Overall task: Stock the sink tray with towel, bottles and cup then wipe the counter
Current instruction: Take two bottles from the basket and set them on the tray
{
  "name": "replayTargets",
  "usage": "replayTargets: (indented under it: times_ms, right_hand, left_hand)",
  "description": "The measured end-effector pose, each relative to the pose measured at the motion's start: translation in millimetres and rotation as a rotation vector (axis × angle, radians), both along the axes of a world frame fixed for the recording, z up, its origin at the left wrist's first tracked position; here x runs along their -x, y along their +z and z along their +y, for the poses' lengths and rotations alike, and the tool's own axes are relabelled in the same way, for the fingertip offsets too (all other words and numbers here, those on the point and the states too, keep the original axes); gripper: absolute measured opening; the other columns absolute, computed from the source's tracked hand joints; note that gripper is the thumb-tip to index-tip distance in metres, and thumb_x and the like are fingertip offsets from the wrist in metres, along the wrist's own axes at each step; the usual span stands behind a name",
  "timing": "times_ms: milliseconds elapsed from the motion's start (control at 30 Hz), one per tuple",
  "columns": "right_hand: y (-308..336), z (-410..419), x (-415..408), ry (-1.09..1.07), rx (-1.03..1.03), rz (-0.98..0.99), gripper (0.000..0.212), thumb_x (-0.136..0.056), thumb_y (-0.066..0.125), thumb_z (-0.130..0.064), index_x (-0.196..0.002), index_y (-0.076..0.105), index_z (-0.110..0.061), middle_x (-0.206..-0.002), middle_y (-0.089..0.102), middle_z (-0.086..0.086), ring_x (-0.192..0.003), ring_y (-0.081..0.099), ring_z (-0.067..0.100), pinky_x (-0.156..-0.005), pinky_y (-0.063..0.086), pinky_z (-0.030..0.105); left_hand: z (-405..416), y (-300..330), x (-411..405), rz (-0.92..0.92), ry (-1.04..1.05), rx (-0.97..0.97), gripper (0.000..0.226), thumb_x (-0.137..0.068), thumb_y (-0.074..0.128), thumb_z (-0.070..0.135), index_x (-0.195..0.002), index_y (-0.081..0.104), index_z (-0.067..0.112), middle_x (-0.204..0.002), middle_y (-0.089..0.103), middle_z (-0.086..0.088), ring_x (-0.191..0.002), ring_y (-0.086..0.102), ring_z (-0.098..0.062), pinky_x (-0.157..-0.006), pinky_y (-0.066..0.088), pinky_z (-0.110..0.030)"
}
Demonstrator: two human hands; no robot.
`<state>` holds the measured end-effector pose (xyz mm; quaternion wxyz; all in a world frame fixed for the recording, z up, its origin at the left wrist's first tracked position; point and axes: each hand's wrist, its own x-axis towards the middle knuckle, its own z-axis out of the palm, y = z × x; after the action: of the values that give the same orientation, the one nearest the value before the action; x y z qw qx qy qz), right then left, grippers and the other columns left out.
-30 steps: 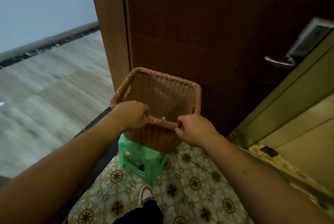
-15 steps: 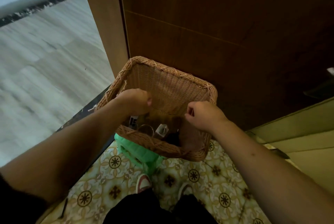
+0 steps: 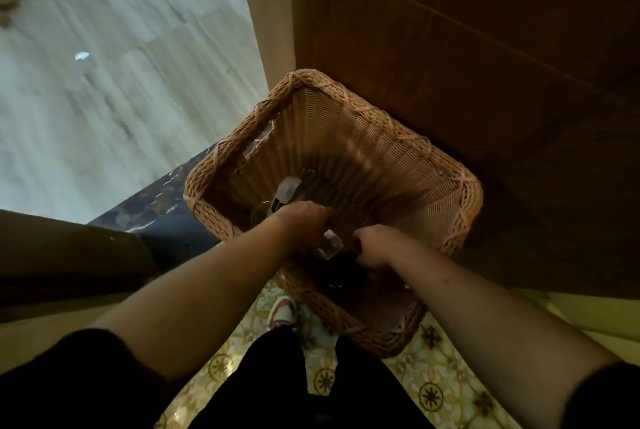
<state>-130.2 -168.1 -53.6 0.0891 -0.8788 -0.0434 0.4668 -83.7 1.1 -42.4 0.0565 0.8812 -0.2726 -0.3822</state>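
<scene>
A square wicker basket (image 3: 398, 165) stands in front of me, seen from above. Both my hands reach down into it. My left hand (image 3: 304, 224) is curled over a small clear bottle (image 3: 330, 244) with a pale cap. My right hand (image 3: 375, 246) is a closed fist just right of it, above a dark object (image 3: 341, 271) on the basket's floor; nothing shows in that fist. Another small pale-capped bottle (image 3: 289, 188) and a clear glass cup (image 3: 259, 215) lie deeper in, left of my left hand. No towel, sink tray or counter is in view.
A dark wooden door (image 3: 485, 48) rises right behind the basket. Pale plank flooring (image 3: 121, 99) lies beyond a dark threshold (image 3: 149, 210) on the left. Patterned tile (image 3: 433, 383) and my shoe (image 3: 282, 312) are below the basket.
My hands have let go of the basket's near rim and gone down inside it. The view has tilted downward, so the green stool under the basket and the door handle are out of sight.
</scene>
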Motion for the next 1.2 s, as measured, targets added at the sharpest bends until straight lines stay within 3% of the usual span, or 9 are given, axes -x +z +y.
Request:
replayTargets:
  times_ms: [67,233,533,633,767,967,1100,1200]
  right_hand:
    - [-17.9,1.3,-4.0,0.051,0.029,0.052,0.04,-0.091,0.066,-0.024,-0.129,0.058,-0.018,-0.13,0.061,0.01,-0.117,0.06,0.03,-0.097,0.051,0.043]
    - [-50.1,10.7,-6.6,0.149,0.114,0.174,0.046,-0.095,0.064,-0.021,-0.138,0.055,-0.011,-0.14,0.056,0.015,-0.124,0.058,0.033,-0.1,0.05,0.042]
    - [-62.8,15.3,-9.0,0.099,0.071,0.151,0.038,-0.1,0.055,-0.014,-0.137,0.056,-0.007,-0.142,0.055,0.017,-0.128,0.055,0.034,-0.104,0.045,0.042]
    - [-48.3,9.8,-10.7,0.111,0.053,0.128,0.037,-0.098,0.06,-0.016,-0.134,0.058,-0.006,-0.138,0.057,0.018,-0.124,0.057,0.034,-0.102,0.047,0.042]
    - [-14.4,-0.5,-17.4,0.119,0.013,0.046,0.035,-0.096,0.062,-0.019,-0.13,0.061,-0.01,-0.13,0.06,0.015,-0.116,0.061,0.033,-0.094,0.051,0.041]
    - [47.9,-22.8,-32.2,0.178,-0.084,-0.104,0.024,-0.087,0.07,-0.027,-0.109,0.064,-0.021,-0.102,0.063,0.004,-0.094,0.065,0.028,-0.069,0.051,0.036]
    - [89.2,-27.4,-42.0,0.232,-0.129,-0.178,0.026,-0.083,0.072,-0.022,-0.105,0.063,-0.03,-0.099,0.064,-0.002,-0.089,0.064,0.022,-0.075,0.056,0.038]
    - [118.2,-22.5,-47.8,0.295,-0.159,-0.246,0.026,-0.084,0.072,-0.025,-0.108,0.063,-0.031,-0.098,0.062,-0.005,-0.087,0.061,0.017,-0.071,0.054,0.034]
  left_hand:
    - [-6.8,-12.8,1.2,0.035,0.023,-0.013,0.053,-0.089,0.067,0.042,-0.133,0.051,0.018,-0.125,0.062,-0.007,-0.113,0.059,-0.025,-0.08,0.043,-0.032]
    - [-20.5,-34.8,2.2,0.083,-0.04,-0.145,0.051,-0.095,0.059,0.041,-0.139,0.046,0.019,-0.134,0.057,-0.009,-0.12,0.055,-0.028,-0.091,0.047,-0.04]
    - [-25.9,-35.9,-0.8,0.098,-0.004,-0.125,0.034,-0.096,0.055,0.038,-0.119,0.061,0.014,-0.112,0.064,-0.008,-0.1,0.062,-0.025,-0.082,0.052,-0.038]
    - [-24.0,-25.4,-3.7,0.068,0.025,-0.081,0.03,-0.095,0.058,0.034,-0.12,0.061,0.016,-0.112,0.065,-0.005,-0.102,0.061,-0.024,-0.086,0.053,-0.039]
    - [-20.5,-0.5,-7.1,0.026,0.143,0.036,0.025,-0.096,0.056,0.033,-0.115,0.063,0.018,-0.101,0.064,0.0,-0.094,0.061,-0.019,-0.078,0.051,-0.033]
    - [-18.8,48.5,-5.9,-0.156,0.162,0.092,0.023,-0.095,0.056,0.035,-0.11,0.062,0.019,-0.093,0.063,0.001,-0.085,0.06,-0.017,-0.064,0.041,-0.027]
    - [-11.6,83.1,3.7,-0.235,0.285,0.115,0.023,-0.092,0.061,0.034,-0.111,0.059,0.021,-0.091,0.062,0.004,-0.083,0.06,-0.015,-0.067,0.05,-0.029]
    - [-0.7,110.0,15.0,-0.34,0.372,0.137,0.026,-0.09,0.064,0.037,-0.111,0.059,0.022,-0.087,0.061,0.008,-0.08,0.061,-0.014,-0.07,0.054,-0.03]
